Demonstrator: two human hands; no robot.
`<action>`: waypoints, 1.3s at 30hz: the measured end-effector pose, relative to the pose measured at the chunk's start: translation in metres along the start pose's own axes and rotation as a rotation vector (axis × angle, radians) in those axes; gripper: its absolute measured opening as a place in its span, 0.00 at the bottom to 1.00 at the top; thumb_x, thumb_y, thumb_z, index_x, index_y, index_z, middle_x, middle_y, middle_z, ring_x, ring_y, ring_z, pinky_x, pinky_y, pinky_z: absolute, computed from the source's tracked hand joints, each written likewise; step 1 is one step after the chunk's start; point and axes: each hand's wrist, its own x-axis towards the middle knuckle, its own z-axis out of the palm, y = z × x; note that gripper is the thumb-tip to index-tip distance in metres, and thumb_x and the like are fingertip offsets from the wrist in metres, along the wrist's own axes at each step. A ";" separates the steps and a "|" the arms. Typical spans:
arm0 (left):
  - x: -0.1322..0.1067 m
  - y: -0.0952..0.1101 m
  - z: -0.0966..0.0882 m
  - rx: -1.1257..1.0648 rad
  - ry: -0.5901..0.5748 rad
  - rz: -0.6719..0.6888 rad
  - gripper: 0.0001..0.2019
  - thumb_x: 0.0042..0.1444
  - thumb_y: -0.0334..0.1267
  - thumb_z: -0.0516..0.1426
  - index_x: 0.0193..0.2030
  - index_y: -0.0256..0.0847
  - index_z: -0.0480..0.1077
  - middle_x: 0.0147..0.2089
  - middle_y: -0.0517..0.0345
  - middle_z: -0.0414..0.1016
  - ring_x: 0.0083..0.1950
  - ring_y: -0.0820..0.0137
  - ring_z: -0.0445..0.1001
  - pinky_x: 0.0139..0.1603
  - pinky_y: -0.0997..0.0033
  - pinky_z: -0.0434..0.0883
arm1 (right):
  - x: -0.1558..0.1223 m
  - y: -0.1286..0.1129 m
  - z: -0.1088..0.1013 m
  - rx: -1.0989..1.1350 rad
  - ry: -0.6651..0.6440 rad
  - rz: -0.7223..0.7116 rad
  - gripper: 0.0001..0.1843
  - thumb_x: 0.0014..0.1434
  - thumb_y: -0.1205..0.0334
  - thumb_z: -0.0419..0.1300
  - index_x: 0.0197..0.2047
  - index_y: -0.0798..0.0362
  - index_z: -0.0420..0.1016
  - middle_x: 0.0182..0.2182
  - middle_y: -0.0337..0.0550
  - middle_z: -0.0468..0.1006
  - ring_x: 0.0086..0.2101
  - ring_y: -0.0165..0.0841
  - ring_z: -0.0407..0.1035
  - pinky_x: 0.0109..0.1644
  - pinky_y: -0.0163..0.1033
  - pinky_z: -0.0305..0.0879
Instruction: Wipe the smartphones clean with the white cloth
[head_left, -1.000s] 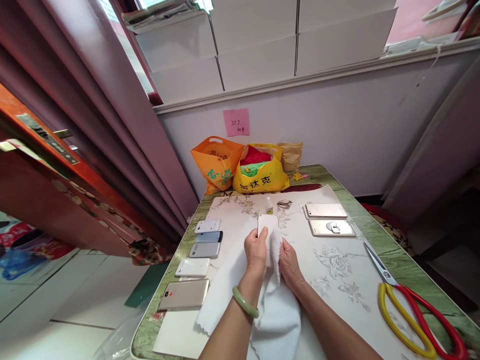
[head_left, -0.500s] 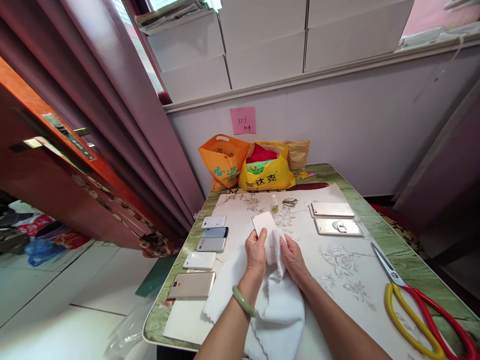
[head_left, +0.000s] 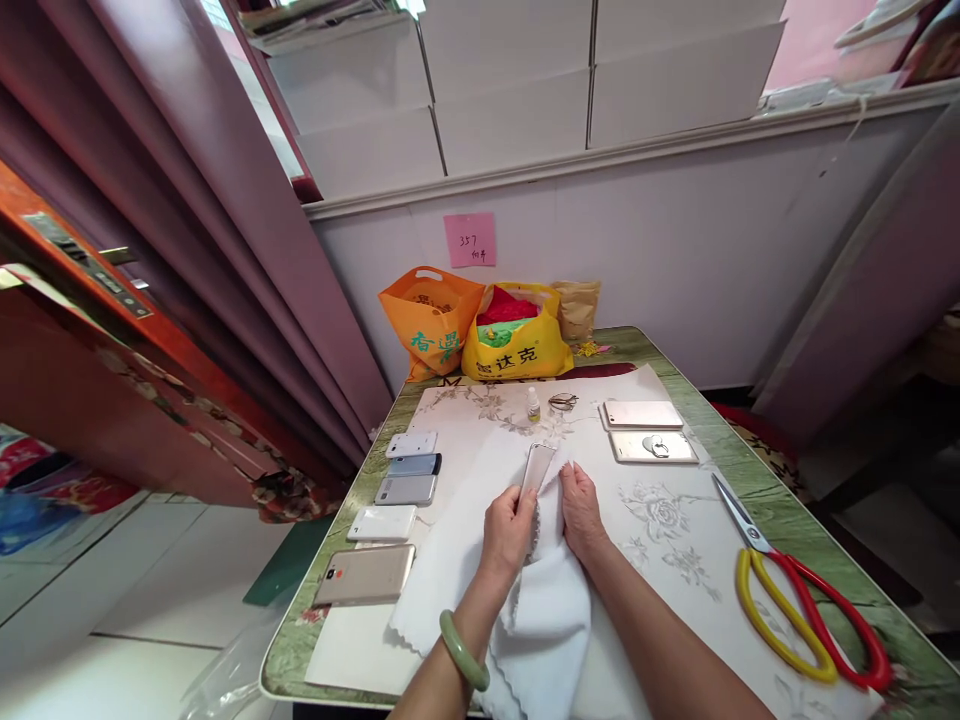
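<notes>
Clock directions are read from the held phone (head_left: 538, 466). Leftmost on the desk (head_left: 291, 655), five phones (head_left: 406, 489) lie in a column from nine round to eight o'clock. An orange bag (head_left: 431, 325) stands at eleven. A green bangle (head_left: 463, 652) encircles the left wrist. The left hand (head_left: 506, 532), at seven, has its fingers closed on the phone, held tilted over the middle of the desk. A yellow bag (head_left: 517, 362) and, nearer, a small bottle (head_left: 533, 407) stand at twelve. A white cloth (head_left: 555, 610) drapes at six. Glasses (head_left: 563, 402) lie at one. The right hand (head_left: 583, 512), between four and five, has its fingers pinching the cloth just beside the phone. Gold-toned phones (head_left: 643, 415) lie between two and three; scissors (head_left: 756, 542), blades apart from them, at four.
</notes>
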 end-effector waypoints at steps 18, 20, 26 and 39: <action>0.044 0.029 -0.024 -0.486 0.260 0.021 0.22 0.50 0.46 0.61 0.49 0.37 0.71 0.29 0.59 0.72 0.26 0.74 0.67 0.24 0.77 0.64 | -0.010 0.003 0.003 -0.020 -0.126 0.138 0.27 0.58 0.37 0.57 0.46 0.51 0.76 0.35 0.42 0.82 0.34 0.39 0.75 0.35 0.40 0.71; 0.034 0.040 -0.035 -0.549 0.141 -0.033 0.22 0.48 0.43 0.61 0.50 0.36 0.73 0.31 0.56 0.75 0.25 0.75 0.68 0.23 0.77 0.65 | -0.008 -0.001 0.004 0.054 -0.071 0.173 0.27 0.58 0.37 0.57 0.48 0.51 0.75 0.39 0.44 0.82 0.37 0.40 0.76 0.38 0.42 0.73; 0.008 0.062 -0.054 -0.768 -0.150 -0.101 0.20 0.46 0.41 0.62 0.47 0.33 0.74 0.39 0.46 0.80 0.38 0.61 0.79 0.45 0.58 0.76 | -0.009 -0.005 0.006 0.163 -0.052 0.162 0.26 0.58 0.40 0.60 0.49 0.51 0.75 0.46 0.45 0.81 0.45 0.42 0.75 0.48 0.44 0.74; 0.006 0.028 -0.044 0.293 0.084 0.040 0.05 0.46 0.40 0.65 0.32 0.48 0.78 0.15 0.62 0.64 0.24 0.65 0.71 0.32 0.68 0.63 | -0.006 -0.005 0.003 0.066 -0.081 0.164 0.25 0.54 0.39 0.62 0.45 0.51 0.74 0.40 0.44 0.82 0.40 0.41 0.77 0.42 0.43 0.75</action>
